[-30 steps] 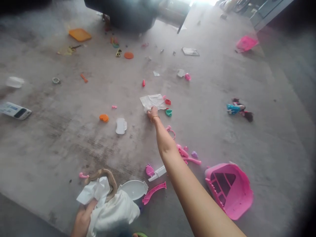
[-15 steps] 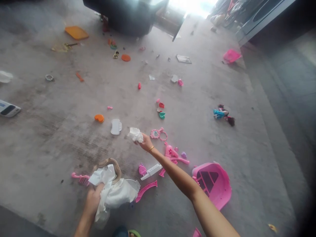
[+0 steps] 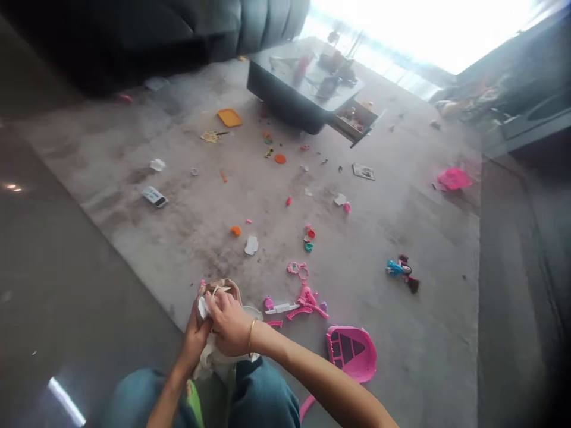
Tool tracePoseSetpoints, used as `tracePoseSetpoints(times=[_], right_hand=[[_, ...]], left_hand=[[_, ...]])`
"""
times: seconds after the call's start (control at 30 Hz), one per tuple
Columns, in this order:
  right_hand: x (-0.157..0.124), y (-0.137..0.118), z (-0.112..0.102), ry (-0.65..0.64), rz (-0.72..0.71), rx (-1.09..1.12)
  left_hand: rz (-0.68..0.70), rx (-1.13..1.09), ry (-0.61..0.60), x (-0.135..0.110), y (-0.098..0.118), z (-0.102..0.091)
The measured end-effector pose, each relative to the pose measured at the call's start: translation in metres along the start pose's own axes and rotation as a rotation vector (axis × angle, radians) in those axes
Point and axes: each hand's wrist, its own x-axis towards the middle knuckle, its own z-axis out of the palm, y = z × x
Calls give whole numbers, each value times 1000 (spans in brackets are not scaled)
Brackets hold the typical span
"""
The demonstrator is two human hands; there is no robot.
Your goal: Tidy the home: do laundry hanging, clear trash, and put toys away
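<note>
My left hand grips a soft white bag at its left side, low in front of my knees. A tan curved band rises along the bag's far edge. Reaching across, my right hand is closed at the top of the bag, with white crumpled paper at its fingertips. How much paper lies under those fingers is hidden. To the right lie a white toy strip, pink toy pieces and a pink plastic tub with dark panels.
Small toys litter the carpet, among them a doll in blue, an orange heart-shaped piece and a white flat piece. Farther off stand a low table with an open drawer and a dark sofa.
My right hand has come back from out over the carpet to the bag, bringing the crumpled paper. Both hands now meet at the bag, and the view has tilted up to show the table and sofa.
</note>
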Motion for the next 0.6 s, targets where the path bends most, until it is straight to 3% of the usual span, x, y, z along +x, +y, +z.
tracePoseSetpoints(times=[0.07,0.13,0.23,0.33,0.4,0.5,0.6], right_hand=[[-17,-40,-14,46,-39,199],[-38,-82,-24,95,35,340],[-68,-151,-51,175,94,323],[-86,-227,-102,192,51,193],[-90,-274,-142,121,25,151],[-84,-334,-189,-14,-105,137],[-68,-379,-205,-110,-263,110]], left_hand=[[-71,27,43,-38,44,-27],[-136,60,68,-80,91,-46],[-174,62,79,-145,170,-64],[-195,10,170,-205,251,-81],[-214,-59,229,-240,297,-94],[-250,-231,248,-278,344,-116],[-263,-305,375,-298,355,-141]])
